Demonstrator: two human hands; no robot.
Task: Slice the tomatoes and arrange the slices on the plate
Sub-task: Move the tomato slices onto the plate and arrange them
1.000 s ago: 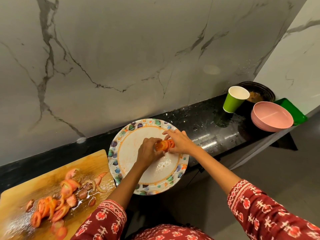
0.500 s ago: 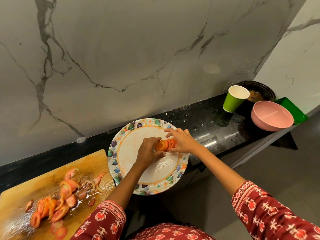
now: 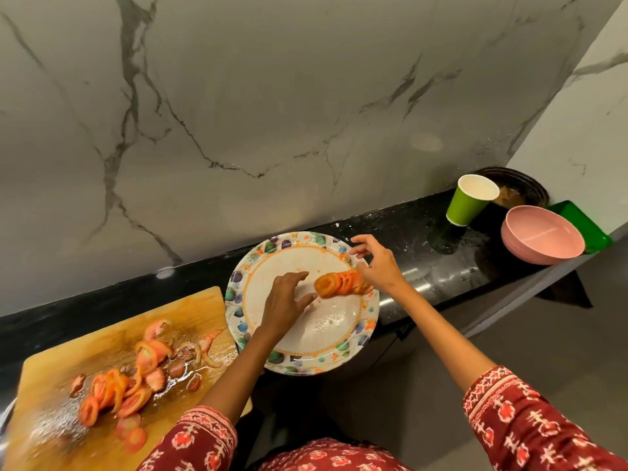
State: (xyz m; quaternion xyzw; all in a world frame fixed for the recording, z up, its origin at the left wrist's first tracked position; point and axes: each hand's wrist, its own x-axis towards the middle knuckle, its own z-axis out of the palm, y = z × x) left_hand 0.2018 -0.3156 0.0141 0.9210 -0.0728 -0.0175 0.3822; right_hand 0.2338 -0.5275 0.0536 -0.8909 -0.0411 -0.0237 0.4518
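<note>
**Fanning slices on plate, more left on board**

Step in hand: arranging. A short overlapping row of tomato slices [image 3: 341,283] lies on the plate [image 3: 253,266], toward its right edge, leaning like toppled dominoes. Left hand [image 3: 283,302] hovers over the plate centre, fingers loose and spread, tips just beside the row's left end; holds nothing. Right hand [image 3: 379,265] sits at the plate's right rim against the row's right end, upper fingers lifted and apart; whether the lower fingers pinch the end slice cannot be told, row hides them. Plate sits on the black counter [image 3: 424,232], overhanging its front edge. Rest of plate bare and wet.

More slices [image 3: 115,389] lie in a loose pile on the board [image 3: 190,307] at the counter's left end, mixed with end scraps. No knife in view. Cup [image 3: 470,198] and pink bowl [image 3: 543,234] stand at the counter's right end, well apart from the work.

Judgement: slicing looks done, arranging roughly a third along. Next move likely a reach back to the board for another batch, picking whole rounds over scraps, then laying them beside the current row. Slices wet and floppy, so support needed from under.
</note>
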